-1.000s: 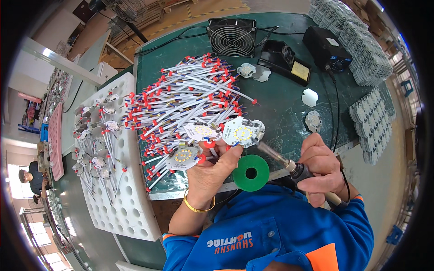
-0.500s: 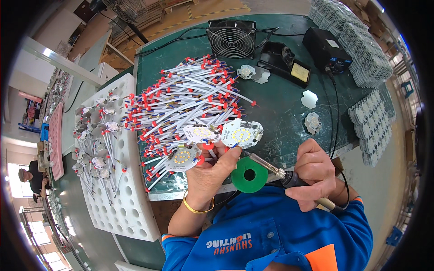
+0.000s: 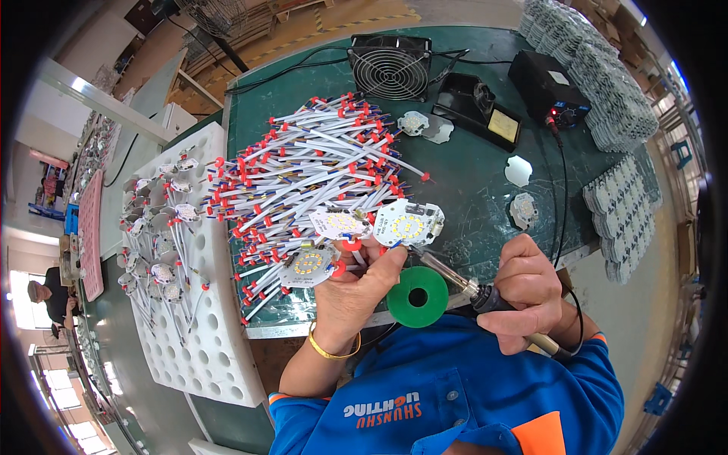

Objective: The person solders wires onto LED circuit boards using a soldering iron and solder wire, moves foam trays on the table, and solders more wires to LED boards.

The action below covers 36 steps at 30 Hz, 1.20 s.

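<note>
My left hand (image 3: 350, 292) is closed around white-sleeved wires fitted with round LED circuit boards. The foremost LED board (image 3: 394, 221) faces up, with a second board (image 3: 327, 220) beside it and a greyer one (image 3: 292, 274) lower left. My right hand (image 3: 523, 292) grips a soldering iron (image 3: 493, 302) by its dark handle. Its metal tip points up-left to the lower edge of the foremost board, by a blue wire end; whether they touch I cannot tell. Just below the tip is a green solder spool (image 3: 434, 302), partly in front of my shirt.
A heap of white wires (image 3: 303, 167) with red rings covers the table's left. Wired boards stand in a holed white foam rack (image 3: 208, 356). Behind are a fan (image 3: 390, 72), an iron stand (image 3: 470, 114) and a soldering station (image 3: 547, 83); stacked board panels (image 3: 622, 205) lie right.
The foremost board has shifted slightly right, and the iron's tip is a little higher against its edge. The spool has dropped slightly. A red light now shows on the station.
</note>
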{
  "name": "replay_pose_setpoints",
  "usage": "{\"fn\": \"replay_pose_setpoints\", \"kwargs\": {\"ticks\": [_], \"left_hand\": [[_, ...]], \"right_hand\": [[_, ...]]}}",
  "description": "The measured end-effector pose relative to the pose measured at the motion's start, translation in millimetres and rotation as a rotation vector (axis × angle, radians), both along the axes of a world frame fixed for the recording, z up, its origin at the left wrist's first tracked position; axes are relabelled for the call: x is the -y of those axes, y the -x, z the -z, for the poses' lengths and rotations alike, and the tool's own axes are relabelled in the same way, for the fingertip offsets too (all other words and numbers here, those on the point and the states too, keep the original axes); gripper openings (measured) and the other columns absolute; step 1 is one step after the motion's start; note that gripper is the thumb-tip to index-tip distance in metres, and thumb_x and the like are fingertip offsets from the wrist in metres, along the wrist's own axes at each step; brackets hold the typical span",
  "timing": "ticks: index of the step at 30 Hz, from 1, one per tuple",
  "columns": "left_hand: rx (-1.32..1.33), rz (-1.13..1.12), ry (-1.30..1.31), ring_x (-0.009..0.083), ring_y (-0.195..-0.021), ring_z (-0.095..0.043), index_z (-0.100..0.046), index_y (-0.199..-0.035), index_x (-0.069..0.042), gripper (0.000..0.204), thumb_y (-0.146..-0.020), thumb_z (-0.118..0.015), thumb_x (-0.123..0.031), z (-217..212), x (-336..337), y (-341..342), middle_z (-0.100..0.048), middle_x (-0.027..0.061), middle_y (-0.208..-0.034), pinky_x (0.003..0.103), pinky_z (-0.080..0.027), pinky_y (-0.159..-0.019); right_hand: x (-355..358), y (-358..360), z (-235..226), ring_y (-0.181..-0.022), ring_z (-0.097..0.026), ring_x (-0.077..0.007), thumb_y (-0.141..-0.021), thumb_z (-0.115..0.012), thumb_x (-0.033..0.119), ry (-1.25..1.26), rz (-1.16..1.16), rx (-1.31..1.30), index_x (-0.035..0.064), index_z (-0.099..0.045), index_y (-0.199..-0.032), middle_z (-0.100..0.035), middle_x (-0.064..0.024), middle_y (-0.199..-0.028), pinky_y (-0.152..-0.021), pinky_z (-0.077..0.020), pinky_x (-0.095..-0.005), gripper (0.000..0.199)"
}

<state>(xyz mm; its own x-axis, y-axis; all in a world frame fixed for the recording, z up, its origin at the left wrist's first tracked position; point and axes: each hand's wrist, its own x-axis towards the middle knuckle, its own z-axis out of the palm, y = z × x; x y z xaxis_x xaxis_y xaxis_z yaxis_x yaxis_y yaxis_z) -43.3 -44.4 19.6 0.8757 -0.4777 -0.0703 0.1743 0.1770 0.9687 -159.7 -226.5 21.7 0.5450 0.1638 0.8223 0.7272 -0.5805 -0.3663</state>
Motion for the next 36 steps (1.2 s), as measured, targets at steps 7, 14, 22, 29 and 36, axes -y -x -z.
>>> {"fn": "replay_pose_setpoints", "kwargs": {"ticks": [7,14,22,29,36], "left_hand": [[-0.032,-0.011,0.027,0.0065,-0.06,-0.052,-0.058,-0.078,-0.001,0.011,-0.073,-0.068,0.0,-3,3,-1,-0.056,0.0006,-0.068,0.02,-0.044,-0.056],[-0.104,-0.034,0.12,0.0082,-0.056,-0.052,-0.059,-0.08,-0.002,0.01,-0.074,-0.067,-0.002,0,6,-8,-0.057,0.0021,-0.067,0.022,-0.045,-0.053],[-0.17,0.058,0.041,0.0073,-0.055,-0.051,-0.058,-0.077,-0.001,0.009,-0.075,-0.067,-0.004,2,7,-15,-0.055,0.0011,-0.063,0.021,-0.044,-0.054],[-0.14,0.264,-0.079,0.0067,-0.058,-0.051,-0.057,-0.084,-0.001,0.013,-0.075,-0.067,-0.002,3,11,-12,-0.056,0.0016,-0.068,0.021,-0.043,-0.053],[0.009,0.186,-0.046,0.0063,-0.061,-0.052,-0.056,-0.105,0.001,0.024,-0.085,-0.062,-0.01,8,8,-14,-0.061,0.0038,-0.078,0.018,-0.041,-0.054]], "right_hand": [[1,-3,2,-0.045,-0.039,-0.0142,-0.051,-0.053,0.007,-0.002,0.002,-0.023,0.0109,-0.066,-0.088,-0.041,0.0004,-0.054,-0.055,-0.0337,-0.0298,0.04],[-3,-10,17,-0.044,-0.041,-0.0157,-0.054,-0.054,0.002,-0.04,0.014,-0.003,0.0078,-0.065,-0.086,-0.043,-0.0018,-0.056,-0.052,-0.0348,-0.0301,0.033],[5,-13,0,-0.05,-0.044,-0.02,-0.064,-0.054,-0.003,-0.063,0.07,-0.038,0.0022,-0.061,-0.087,-0.042,-0.0047,-0.06,-0.05,-0.0368,-0.0326,0.025],[-6,-55,-7,-0.065,-0.058,-0.0258,-0.064,-0.07,0.0,-0.202,0.338,-0.13,0.0038,-0.058,-0.092,-0.06,-0.0115,-0.079,-0.056,-0.0461,-0.0317,0.031],[-10,-57,-2,-0.069,-0.059,-0.0244,-0.065,-0.069,-0.004,-0.234,0.262,-0.312,0.0038,-0.056,-0.086,-0.06,-0.0094,-0.078,-0.059,-0.0469,-0.031,0.027]]}}
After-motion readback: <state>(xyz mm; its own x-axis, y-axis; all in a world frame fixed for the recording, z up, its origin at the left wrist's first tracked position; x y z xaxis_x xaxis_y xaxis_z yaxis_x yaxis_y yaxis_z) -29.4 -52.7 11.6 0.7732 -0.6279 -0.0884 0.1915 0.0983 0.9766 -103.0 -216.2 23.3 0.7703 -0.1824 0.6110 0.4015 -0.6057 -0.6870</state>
